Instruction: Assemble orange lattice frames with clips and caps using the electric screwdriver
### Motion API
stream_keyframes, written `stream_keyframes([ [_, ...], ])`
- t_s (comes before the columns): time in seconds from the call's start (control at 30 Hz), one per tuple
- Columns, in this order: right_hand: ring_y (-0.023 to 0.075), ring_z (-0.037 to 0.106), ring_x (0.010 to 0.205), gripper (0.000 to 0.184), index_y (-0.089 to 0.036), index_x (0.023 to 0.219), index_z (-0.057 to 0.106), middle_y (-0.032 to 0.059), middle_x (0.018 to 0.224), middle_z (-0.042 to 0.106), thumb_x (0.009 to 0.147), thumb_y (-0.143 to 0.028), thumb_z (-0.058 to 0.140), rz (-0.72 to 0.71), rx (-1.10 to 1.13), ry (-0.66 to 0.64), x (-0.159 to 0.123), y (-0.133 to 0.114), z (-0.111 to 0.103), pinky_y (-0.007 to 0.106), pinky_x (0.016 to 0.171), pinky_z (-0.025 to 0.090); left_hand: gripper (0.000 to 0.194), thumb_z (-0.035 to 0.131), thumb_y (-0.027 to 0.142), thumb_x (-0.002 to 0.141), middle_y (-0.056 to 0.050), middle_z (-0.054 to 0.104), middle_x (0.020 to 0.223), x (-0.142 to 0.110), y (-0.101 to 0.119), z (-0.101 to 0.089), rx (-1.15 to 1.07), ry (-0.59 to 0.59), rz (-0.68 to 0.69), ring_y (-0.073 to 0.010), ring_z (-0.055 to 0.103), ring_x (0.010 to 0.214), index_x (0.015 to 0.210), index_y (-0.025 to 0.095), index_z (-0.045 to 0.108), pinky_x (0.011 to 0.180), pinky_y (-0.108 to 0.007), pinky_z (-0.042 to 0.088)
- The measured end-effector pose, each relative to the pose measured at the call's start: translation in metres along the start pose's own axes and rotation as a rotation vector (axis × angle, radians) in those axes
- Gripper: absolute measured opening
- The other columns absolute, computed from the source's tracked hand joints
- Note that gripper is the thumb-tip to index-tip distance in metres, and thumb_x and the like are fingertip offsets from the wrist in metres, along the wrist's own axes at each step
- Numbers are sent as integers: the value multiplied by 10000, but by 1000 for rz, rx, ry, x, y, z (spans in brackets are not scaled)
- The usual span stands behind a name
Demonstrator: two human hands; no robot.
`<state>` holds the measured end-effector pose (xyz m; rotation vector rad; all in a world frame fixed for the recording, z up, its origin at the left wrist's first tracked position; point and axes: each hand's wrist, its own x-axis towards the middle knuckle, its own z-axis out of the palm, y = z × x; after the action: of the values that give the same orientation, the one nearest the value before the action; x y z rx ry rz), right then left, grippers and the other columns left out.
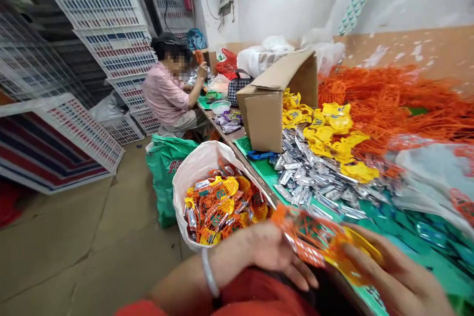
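An orange plastic lattice piece (309,229), with a silvery strip and green bits showing through it, is held low in front of me. My left hand (272,249) grips its left end, thumb side behind the piece and the lower fingers loosely curled. A yellow plastic piece (357,256) sits against the right end of the orange one. Around that yellow piece my right hand (396,271) is closed, its fingers blurred. Whether the two pieces are joined is unclear. Just beyond my hands lies a heap of silvery strips (311,173), and behind it are yellow plastic pieces (329,128).
A white sack (181,182) full of assembled orange and yellow pieces stands left of the table, beside a green bag (161,197). A cardboard box (262,118) lies on the table. Orange lattice parts (400,103) pile at the right. A co-worker (166,89) sits farther along.
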<state>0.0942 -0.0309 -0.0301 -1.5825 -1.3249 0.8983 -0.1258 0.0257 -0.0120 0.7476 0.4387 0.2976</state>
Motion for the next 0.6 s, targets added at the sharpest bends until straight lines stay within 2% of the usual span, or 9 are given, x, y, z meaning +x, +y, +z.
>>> stream_keyframes([
  [0.07,253,702,710,432,-230,975,648,85,885,731,700,-563,652,161,174,-147,13,-18,22,340,576,583,496,356,544,905,-62,707,896,-26,14,-13,-83,108,19,-205,674,743,1069,198,671,674,-358,512],
  [0.13,212,673,644,442,-191,1027,601,70,849,709,747,-532,608,150,238,-296,28,-29,47,322,535,562,525,444,606,843,-98,692,1005,-49,24,-26,-6,191,63,-239,681,777,1180,231,592,658,-382,527],
  [0.2,179,658,636,361,-159,1066,568,54,832,688,838,-435,513,71,93,-402,43,-34,73,297,538,551,499,485,557,842,-109,674,990,-67,29,-39,342,431,96,-219,671,745,1179,199,572,649,-358,530],
  [0.23,169,660,666,310,-150,1074,566,52,854,686,851,-358,511,50,27,-420,50,-36,86,291,578,555,436,500,522,848,-79,669,937,-73,31,-46,579,572,80,-192,656,711,1109,189,602,632,-317,521],
  [0.3,164,658,742,255,-132,1088,571,65,897,681,862,-235,514,27,-111,-416,61,-37,112,299,667,555,329,533,455,855,-30,635,803,-82,30,-60,776,715,38,-166,615,697,895,149,648,610,-261,489],
  [0.37,172,646,855,237,-130,1107,580,84,985,666,890,-211,527,4,-266,-411,65,-38,138,339,775,544,334,571,419,858,10,572,663,-86,27,-74,889,799,-48,-150,579,641,708,125,623,570,-243,463],
  [0.4,178,635,913,237,-140,1116,585,88,1045,651,906,-237,534,-15,-349,-419,65,-39,149,363,819,535,339,584,409,864,18,567,656,-86,24,-80,941,828,-104,-152,580,636,697,117,618,569,-249,471],
  [0.53,201,603,1037,286,-173,1147,586,83,1195,596,913,-335,553,-101,-640,-497,53,-38,177,419,886,514,288,585,394,892,-5,648,909,-83,13,-89,1122,872,-300,-187,637,773,951,118,639,671,-320,542],
  [0.6,198,602,1040,276,-179,1145,590,86,1199,598,919,-329,543,-141,-748,-546,49,-37,182,417,894,512,255,586,364,891,9,637,793,-82,9,-88,1213,865,-359,-165,624,717,832,121,639,647,-301,518],
])
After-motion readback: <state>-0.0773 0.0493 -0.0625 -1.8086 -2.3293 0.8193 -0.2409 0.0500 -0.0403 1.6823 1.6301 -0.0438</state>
